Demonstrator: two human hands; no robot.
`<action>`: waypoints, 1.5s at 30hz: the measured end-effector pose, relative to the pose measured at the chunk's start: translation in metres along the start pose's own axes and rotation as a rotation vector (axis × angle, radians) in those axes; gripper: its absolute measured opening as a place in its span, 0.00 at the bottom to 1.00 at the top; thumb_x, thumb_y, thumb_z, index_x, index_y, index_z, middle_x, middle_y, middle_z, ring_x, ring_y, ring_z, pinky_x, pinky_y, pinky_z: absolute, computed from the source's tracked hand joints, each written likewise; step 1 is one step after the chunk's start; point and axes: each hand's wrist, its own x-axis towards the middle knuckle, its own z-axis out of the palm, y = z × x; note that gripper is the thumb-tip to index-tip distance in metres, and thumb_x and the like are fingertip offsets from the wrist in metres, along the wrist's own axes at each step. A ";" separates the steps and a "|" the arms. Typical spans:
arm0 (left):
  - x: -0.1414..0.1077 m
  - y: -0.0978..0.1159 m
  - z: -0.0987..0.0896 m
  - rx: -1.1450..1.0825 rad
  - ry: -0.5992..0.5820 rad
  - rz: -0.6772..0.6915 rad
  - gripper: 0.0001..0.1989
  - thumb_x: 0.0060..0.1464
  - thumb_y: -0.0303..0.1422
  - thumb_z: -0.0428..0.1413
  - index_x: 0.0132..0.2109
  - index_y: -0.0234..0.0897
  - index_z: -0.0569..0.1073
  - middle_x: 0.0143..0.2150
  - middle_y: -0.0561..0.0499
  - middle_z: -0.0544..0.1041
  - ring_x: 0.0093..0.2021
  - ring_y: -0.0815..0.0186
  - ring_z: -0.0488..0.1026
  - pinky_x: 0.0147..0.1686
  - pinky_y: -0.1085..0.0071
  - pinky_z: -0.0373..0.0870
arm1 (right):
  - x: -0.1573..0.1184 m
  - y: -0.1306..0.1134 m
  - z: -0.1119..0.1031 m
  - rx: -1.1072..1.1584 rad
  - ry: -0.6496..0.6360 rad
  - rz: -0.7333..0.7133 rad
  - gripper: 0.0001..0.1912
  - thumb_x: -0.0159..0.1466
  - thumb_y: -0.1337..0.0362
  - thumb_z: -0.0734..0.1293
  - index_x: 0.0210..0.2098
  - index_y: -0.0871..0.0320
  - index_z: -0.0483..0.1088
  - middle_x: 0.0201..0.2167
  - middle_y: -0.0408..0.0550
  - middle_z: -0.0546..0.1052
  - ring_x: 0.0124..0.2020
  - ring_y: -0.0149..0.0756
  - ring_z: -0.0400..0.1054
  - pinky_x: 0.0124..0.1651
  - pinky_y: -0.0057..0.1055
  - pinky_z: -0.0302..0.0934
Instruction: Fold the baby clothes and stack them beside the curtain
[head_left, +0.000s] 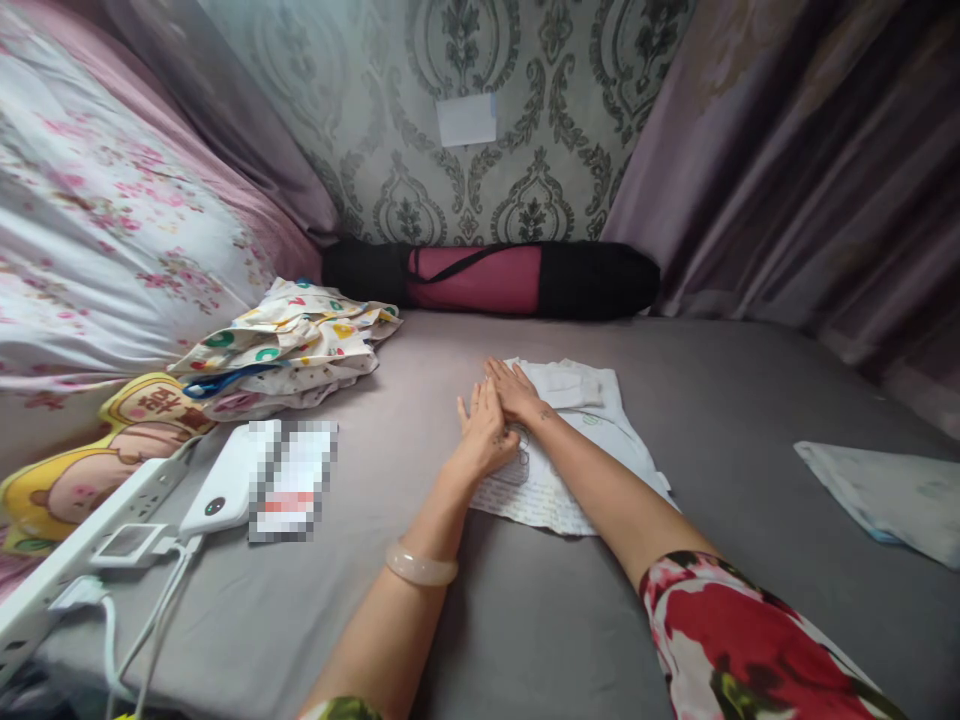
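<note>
A white garment (555, 500) with a printed drawing and lines of script lies partly folded on the grey sheet. My left hand (486, 430) rests on its left edge, fingers stretched forward and thumb apart, with a pale bangle on the wrist. Just beyond and to the right, my right hand (511, 390) lies flat on the garment's upper left part, its fingers beside those of the left. The two hands touch or nearly touch. Neither holds anything that shows.
Patterned clothes (300, 345) are piled at the left, near a yellow cushion (82, 480), a white power bank (232, 480) and a power strip (45, 570). A black and pink roll bag (480, 280) lies along the wall. Another folded cloth (885, 495) is at the right.
</note>
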 end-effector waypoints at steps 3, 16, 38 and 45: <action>0.000 0.004 0.003 -0.034 0.020 0.036 0.49 0.43 0.29 0.49 0.70 0.23 0.36 0.73 0.34 0.42 0.73 0.51 0.36 0.68 0.47 0.32 | 0.001 0.005 -0.004 0.087 -0.002 -0.011 0.34 0.67 0.61 0.55 0.70 0.68 0.47 0.71 0.58 0.46 0.71 0.43 0.37 0.70 0.42 0.32; -0.002 0.010 0.011 0.081 0.078 0.125 0.33 0.57 0.29 0.42 0.69 0.25 0.47 0.70 0.34 0.52 0.71 0.55 0.46 0.68 0.50 0.39 | -0.035 0.034 -0.009 0.117 0.064 0.085 0.31 0.71 0.60 0.46 0.69 0.67 0.48 0.71 0.54 0.48 0.71 0.41 0.37 0.70 0.43 0.31; -0.002 0.003 0.032 0.195 0.083 0.298 0.30 0.64 0.33 0.39 0.67 0.17 0.48 0.69 0.27 0.54 0.70 0.49 0.50 0.66 0.52 0.51 | -0.067 0.060 -0.013 0.210 0.148 0.208 0.33 0.71 0.55 0.46 0.69 0.70 0.49 0.71 0.57 0.48 0.72 0.42 0.36 0.70 0.42 0.30; -0.005 0.009 0.025 0.327 0.017 0.229 0.31 0.67 0.40 0.38 0.67 0.19 0.54 0.69 0.31 0.54 0.70 0.50 0.49 0.67 0.55 0.48 | -0.078 0.061 0.002 0.067 0.114 0.285 0.33 0.71 0.56 0.45 0.69 0.69 0.49 0.71 0.56 0.49 0.71 0.40 0.38 0.70 0.42 0.28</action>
